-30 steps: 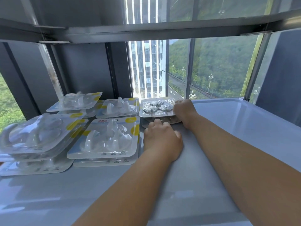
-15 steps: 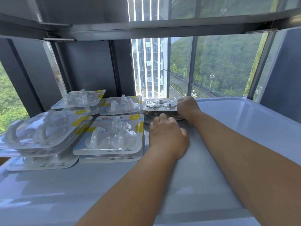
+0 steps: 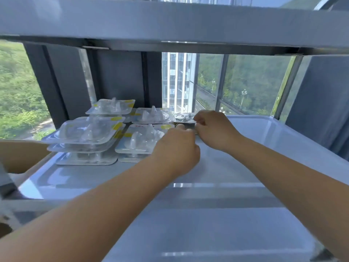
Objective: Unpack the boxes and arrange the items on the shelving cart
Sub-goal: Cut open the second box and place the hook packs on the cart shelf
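Note:
A small clear blister pack of silver hooks point(image 3: 182, 117) lies at the back of the grey cart shelf point(image 3: 217, 171), on top of another like it. My right hand point(image 3: 213, 129) has its fingers curled on the pack's right edge. My left hand point(image 3: 177, 148) lies in front of the stack with its fingers curled down at the front edge; whether it grips is hidden. Stacks of larger clear blister packs with yellow labels point(image 3: 139, 140) fill the shelf's left part, another stack point(image 3: 85, 135) further left.
A shelf above point(image 3: 170, 21) overhangs closely. The shelf has a raised rim point(image 3: 283, 129) on the right. A brown cardboard box point(image 3: 20, 154) shows at the left edge. Windows stand behind the cart.
The view has pulled back and risen, so more of the shelf's front shows. Both hands stay at the hook pack stack, with the right hand now curled further over its right edge.

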Action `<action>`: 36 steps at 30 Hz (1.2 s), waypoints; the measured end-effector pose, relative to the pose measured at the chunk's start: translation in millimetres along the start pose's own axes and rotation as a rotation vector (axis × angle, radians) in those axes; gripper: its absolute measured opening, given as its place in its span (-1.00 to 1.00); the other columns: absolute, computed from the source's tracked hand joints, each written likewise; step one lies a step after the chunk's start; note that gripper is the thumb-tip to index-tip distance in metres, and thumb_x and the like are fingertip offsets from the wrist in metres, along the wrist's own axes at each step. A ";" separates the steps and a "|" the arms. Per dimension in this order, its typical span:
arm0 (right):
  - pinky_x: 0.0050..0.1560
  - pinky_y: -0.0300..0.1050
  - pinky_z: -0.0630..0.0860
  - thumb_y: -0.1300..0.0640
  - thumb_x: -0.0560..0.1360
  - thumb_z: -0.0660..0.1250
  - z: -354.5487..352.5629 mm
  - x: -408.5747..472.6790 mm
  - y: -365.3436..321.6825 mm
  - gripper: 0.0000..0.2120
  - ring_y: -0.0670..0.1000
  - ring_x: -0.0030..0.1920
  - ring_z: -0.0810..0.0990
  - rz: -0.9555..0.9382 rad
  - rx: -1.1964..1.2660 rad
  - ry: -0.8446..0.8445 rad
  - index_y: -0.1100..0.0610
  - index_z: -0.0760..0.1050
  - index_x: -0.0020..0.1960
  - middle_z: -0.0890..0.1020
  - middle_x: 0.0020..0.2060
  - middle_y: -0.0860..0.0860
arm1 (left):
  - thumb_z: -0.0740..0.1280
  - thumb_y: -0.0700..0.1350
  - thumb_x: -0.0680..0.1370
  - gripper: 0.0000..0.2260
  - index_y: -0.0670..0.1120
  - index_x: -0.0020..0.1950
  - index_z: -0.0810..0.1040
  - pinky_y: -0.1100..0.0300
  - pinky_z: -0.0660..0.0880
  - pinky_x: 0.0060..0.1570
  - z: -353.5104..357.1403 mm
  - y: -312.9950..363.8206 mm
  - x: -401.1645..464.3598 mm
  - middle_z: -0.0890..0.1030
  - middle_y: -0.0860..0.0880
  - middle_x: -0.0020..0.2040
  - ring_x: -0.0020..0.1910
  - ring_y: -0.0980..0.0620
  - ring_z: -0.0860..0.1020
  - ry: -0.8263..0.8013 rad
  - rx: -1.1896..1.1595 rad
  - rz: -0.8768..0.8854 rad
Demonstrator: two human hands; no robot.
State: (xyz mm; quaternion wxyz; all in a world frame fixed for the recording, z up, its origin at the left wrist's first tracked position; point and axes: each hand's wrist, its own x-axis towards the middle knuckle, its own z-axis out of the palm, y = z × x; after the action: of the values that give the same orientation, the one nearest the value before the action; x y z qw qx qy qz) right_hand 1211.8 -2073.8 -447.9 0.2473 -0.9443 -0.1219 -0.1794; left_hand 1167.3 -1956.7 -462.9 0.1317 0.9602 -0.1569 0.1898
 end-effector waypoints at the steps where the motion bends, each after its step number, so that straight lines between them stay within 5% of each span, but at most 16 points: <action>1: -0.01 -0.06 0.46 0.26 0.50 0.16 -0.1 -11.0 -14.3 -0.82 0.13 -0.01 0.52 -0.037 0.008 -0.009 0.25 0.52 -0.02 0.58 -0.06 0.11 | 0.14 -0.12 0.58 -0.89 -0.15 -0.06 0.38 0.15 0.30 -0.12 -12.1 -11.0 -11.6 0.41 -0.08 0.02 0.09 -0.10 0.44 0.024 0.028 0.017; 8: -0.06 -0.06 0.52 0.26 0.53 0.09 24.0 -71.5 -134.1 -0.75 0.06 -0.08 0.53 -0.219 0.070 -0.194 0.11 0.52 0.04 0.57 -0.05 0.04 | 0.10 -0.06 0.60 -0.76 -0.10 0.13 0.49 0.19 0.34 -0.03 -96.5 -101.3 -101.0 0.48 -0.04 0.06 0.04 -0.01 0.44 0.107 0.091 0.030; 13: -0.22 -0.13 0.40 0.22 0.53 0.12 56.4 -108.1 -212.3 -0.83 0.04 -0.15 0.45 -0.329 -0.013 -0.302 0.16 0.48 -0.01 0.51 -0.15 0.01 | 0.03 -0.01 0.59 -0.71 -0.09 0.05 0.51 0.25 0.20 -0.23 -116.1 -161.6 -174.1 0.50 -0.01 0.00 -0.01 0.00 0.48 0.064 0.163 -0.002; 16: -0.10 -0.02 0.43 0.17 0.52 0.11 88.4 -132.3 -259.4 -0.85 0.09 -0.13 0.47 -0.430 -0.060 -0.387 0.16 0.44 -0.10 0.50 -0.19 0.03 | 0.04 0.02 0.52 -0.71 -0.09 -0.17 0.49 0.26 0.23 -0.32 -133.3 -199.9 -226.1 0.50 0.02 -0.18 -0.19 0.00 0.53 0.026 0.202 -0.059; 21: -0.06 -0.04 0.42 0.12 0.52 0.12 155.4 -144.5 -336.2 -0.85 0.08 -0.06 0.47 -0.517 -0.015 -0.469 0.15 0.42 -0.11 0.47 -0.17 0.02 | 0.02 0.03 0.61 -0.79 -0.01 -0.15 0.31 0.19 0.28 -0.25 -140.3 -294.0 -274.1 0.38 0.04 -0.11 0.00 0.01 0.47 -0.129 0.276 -0.265; 29: -0.19 -0.09 0.46 0.18 0.50 0.14 259.9 -74.7 -411.0 -0.83 0.04 -0.19 0.50 -0.136 0.136 -0.499 0.21 0.49 -0.07 0.57 -0.15 0.07 | 0.19 -0.10 0.54 -0.85 -0.10 -0.06 0.53 0.15 0.43 -0.21 -139.2 -440.5 -238.8 0.55 0.01 -0.06 -0.07 -0.02 0.52 -0.054 0.009 -0.551; 32: -0.23 -0.11 0.44 0.21 0.49 0.15 284.5 -39.6 -417.5 -0.82 0.05 -0.20 0.50 -0.004 0.137 -0.488 0.23 0.50 -0.04 0.58 -0.13 0.10 | 0.22 -0.10 0.51 -0.87 -0.07 -0.18 0.50 0.21 0.34 -0.34 -125.0 -469.4 -207.9 0.57 -0.02 -0.13 -0.12 -0.05 0.53 -0.104 -0.010 -0.544; 36: -0.24 -0.10 0.42 0.27 0.43 0.13 308.5 -1.3 -406.8 -0.77 0.09 -0.23 0.48 0.164 0.122 -0.439 0.29 0.52 -0.04 0.59 -0.19 0.14 | 0.24 -0.11 0.52 -0.89 -0.09 -0.06 0.53 0.22 0.31 -0.36 -100.7 -491.7 -171.0 0.57 -0.03 -0.13 -0.15 -0.07 0.53 -0.163 0.017 -0.523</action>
State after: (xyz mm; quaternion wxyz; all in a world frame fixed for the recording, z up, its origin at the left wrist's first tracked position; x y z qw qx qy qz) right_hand 1166.7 -1571.4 -527.1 0.2850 -0.9508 -0.1065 0.0587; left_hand 1157.2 -1431.8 -537.4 0.1551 0.9813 0.0881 0.0727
